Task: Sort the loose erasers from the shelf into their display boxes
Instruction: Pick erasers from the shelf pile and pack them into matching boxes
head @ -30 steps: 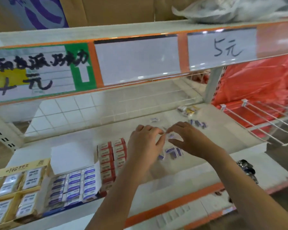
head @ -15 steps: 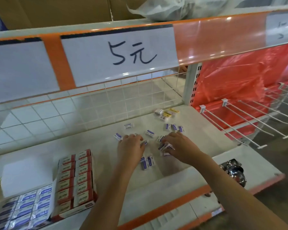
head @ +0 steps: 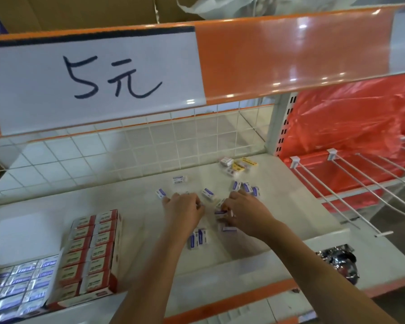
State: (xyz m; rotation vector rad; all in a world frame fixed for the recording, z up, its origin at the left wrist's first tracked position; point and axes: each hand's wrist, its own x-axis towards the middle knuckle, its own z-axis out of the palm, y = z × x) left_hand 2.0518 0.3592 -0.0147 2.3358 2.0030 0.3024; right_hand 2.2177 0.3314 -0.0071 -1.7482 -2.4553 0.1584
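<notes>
Both your hands are down on the white shelf [head: 136, 211], among the loose erasers scattered to the right of the red display box [head: 91, 256].

Your left hand [head: 185, 210] is knuckles-up with its fingers curled under; something small shows at its fingertips, but you cannot tell whether it grips an eraser or only rests on the shelf. Your right hand [head: 246, 212] sits just right of it, fingers curled round a blue-and-white eraser [head: 221, 212] pinched at its left edge.

Measured from the red display box, two blue erasers [head: 198, 238] lie side by side nearest to it, just below your left wrist. Further right and back are single erasers [head: 208, 194] and [head: 161, 193], one white eraser [head: 179, 180] toward the wire grid, and a cluster of three [head: 246, 188] just beyond your right hand. A small pile of yellow and white packets [head: 239, 165] lies in the far back corner.

The red display box is filled in two columns. Touching its left side is a blue display box [head: 19, 288] of wrapped erasers.
</notes>
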